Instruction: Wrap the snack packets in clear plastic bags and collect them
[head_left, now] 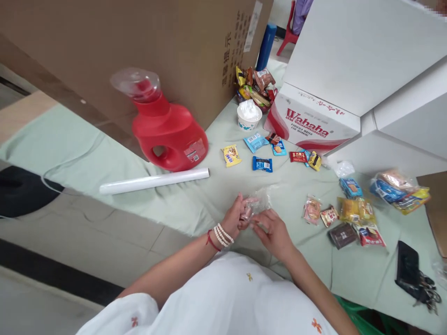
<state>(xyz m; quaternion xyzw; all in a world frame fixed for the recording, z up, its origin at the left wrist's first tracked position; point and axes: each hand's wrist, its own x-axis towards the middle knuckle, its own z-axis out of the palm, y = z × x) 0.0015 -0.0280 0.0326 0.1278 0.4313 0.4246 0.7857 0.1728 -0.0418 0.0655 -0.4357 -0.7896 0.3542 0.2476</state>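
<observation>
Near the table's front edge, a clear plastic bag point(263, 197) is between my two hands. My left hand point(240, 215), with beads at its wrist, is closed around the bag, and its fingers show through the film. The fingertips of my right hand point(274, 232) pinch the bag's near edge. Whether anything lies inside the bag I cannot tell. Beyond my hands lie a yellow snack packet point(231, 155) and a dark blue snack packet point(262, 164). Right of my right hand are a pink wrapped snack point(312, 209) and a dark brown packet point(342, 235).
A red detergent jug point(171, 132) stands left by a big cardboard box point(167, 42), with a white roll point(155, 181) before it. At the back are a paper cup point(249, 116), a snack basket point(256, 88) and a Wahaha carton point(310, 118). A phone point(407, 267) and keys point(429, 293) lie far right.
</observation>
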